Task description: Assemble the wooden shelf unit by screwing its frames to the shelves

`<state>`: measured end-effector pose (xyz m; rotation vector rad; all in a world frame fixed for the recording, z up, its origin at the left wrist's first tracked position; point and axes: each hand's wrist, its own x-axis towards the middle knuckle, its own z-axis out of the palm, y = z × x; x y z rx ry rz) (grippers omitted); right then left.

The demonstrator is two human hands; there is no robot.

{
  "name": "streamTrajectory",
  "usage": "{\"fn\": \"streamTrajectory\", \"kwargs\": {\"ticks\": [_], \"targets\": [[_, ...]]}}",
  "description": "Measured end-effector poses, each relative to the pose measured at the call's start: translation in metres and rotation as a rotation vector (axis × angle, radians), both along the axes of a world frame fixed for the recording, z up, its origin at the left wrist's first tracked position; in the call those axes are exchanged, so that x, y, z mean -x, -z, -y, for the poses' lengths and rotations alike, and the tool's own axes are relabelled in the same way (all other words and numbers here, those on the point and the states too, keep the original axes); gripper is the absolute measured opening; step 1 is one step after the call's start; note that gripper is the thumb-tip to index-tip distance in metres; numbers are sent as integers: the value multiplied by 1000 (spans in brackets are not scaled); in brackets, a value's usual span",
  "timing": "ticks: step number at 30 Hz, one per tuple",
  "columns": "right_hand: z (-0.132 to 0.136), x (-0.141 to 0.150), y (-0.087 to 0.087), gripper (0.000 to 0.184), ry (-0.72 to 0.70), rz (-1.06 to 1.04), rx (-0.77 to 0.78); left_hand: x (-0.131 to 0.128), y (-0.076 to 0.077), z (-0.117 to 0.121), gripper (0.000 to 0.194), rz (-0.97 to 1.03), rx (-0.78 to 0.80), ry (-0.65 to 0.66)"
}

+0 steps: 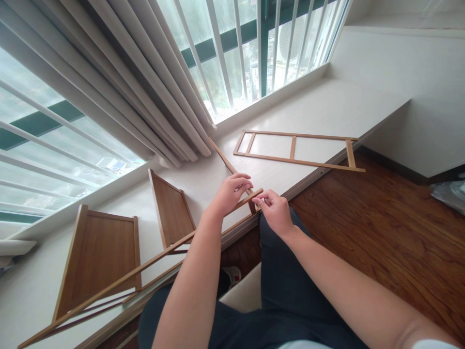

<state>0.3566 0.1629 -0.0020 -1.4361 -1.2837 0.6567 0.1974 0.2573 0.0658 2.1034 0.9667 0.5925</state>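
A partly joined wooden shelf frame (160, 255) lies along the pale window ledge, running from the lower left up to my hands. Two wooden panels (105, 257) and a third, narrower-looking board (223, 157) stand up from its side rail. My left hand (232, 193) is curled over the frame near its far end, at the third board; its fingertips are partly hidden. My right hand (274, 211) is closed in a pinch beside the rail's end. Whatever lies between its thumb and finger is too small to make out.
A second, ladder-like wooden frame (292, 147) lies flat on the window ledge (370, 104), one end overhanging its edge. Grey curtains (119, 72) hang by the barred windows. A clear plastic bag (450, 194) lies on the wooden floor (378, 232) at the right.
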Motion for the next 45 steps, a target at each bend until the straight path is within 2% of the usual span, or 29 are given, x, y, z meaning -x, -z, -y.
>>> {"fn": "streamTrajectory", "kwargs": {"ticks": [14, 22, 30, 45], "targets": [[-2, 3, 5, 34, -34, -205, 75, -2, -7, 3, 31, -124, -17, 59], [-2, 1, 3, 34, -29, -209, 119, -3, -7, 5, 24, -103, 24, 47], [-5, -1, 6, 29, -34, -191, 84, -1, -4, 5, 24, -85, 13, 53], [0, -8, 6, 34, -81, -156, 101, -2, -8, 7, 23, -101, 8, 53]]}}
